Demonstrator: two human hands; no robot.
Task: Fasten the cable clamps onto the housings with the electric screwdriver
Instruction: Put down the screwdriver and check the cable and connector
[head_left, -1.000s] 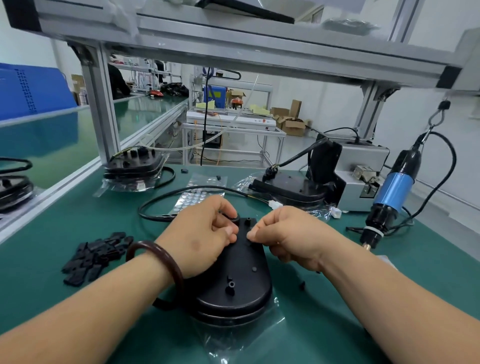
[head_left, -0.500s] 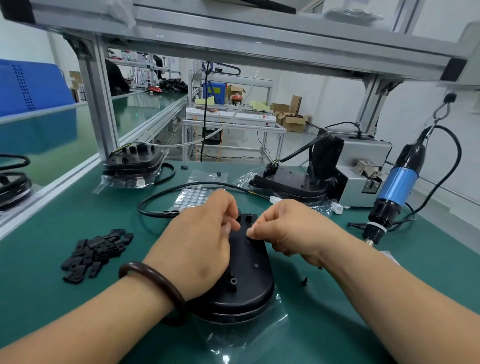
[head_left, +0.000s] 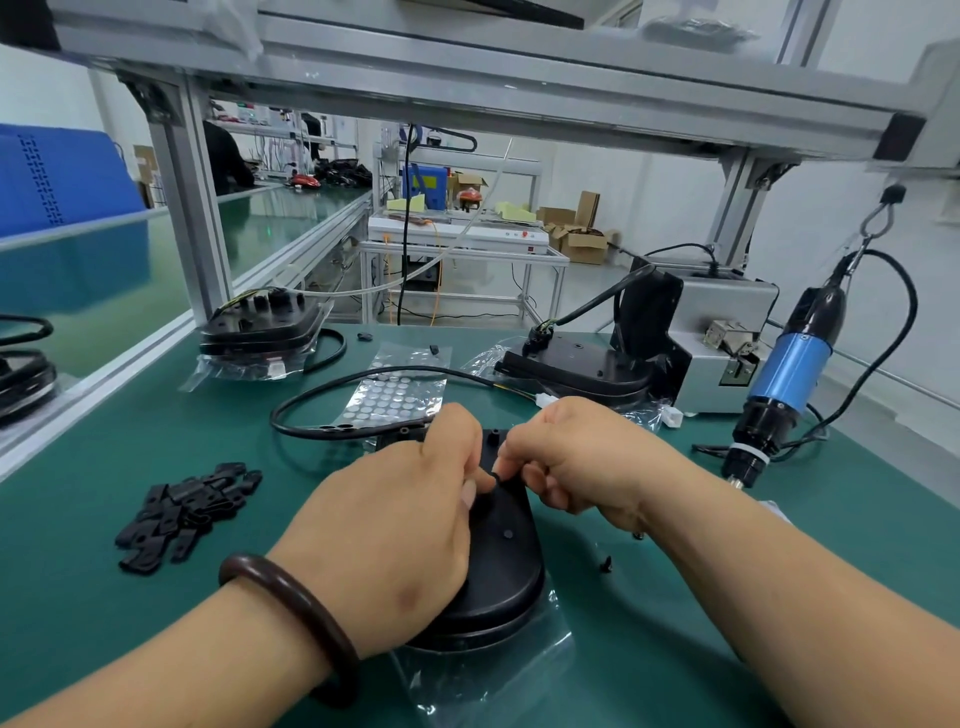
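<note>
A black oval housing (head_left: 506, 566) lies on a clear plastic bag on the green mat in front of me. My left hand (head_left: 395, 525) rests over its left side, fingertips curled on a small black part near the top. My right hand (head_left: 576, 457) pinches the same small black piece (head_left: 493, 478), probably a cable clamp, between thumb and finger. A black cable (head_left: 322, 400) loops away from the housing to the left. The blue electric screwdriver (head_left: 784, 374) hangs from a hook at the right, held by no one. A loose black screw (head_left: 606, 564) lies on the mat by my right wrist.
A pile of black cable clamps (head_left: 182, 512) lies at left. Two more housings (head_left: 260, 332) (head_left: 576, 366) sit at the back on bags, with a sheet of round pads (head_left: 395, 395) between them. A grey screw feeder box (head_left: 722, 343) stands at back right. An aluminium frame post (head_left: 192, 208) rises at left.
Both hands have slid nearer along the housing, from its far end toward the middle, still working the small black piece. The camera dipped slightly.
</note>
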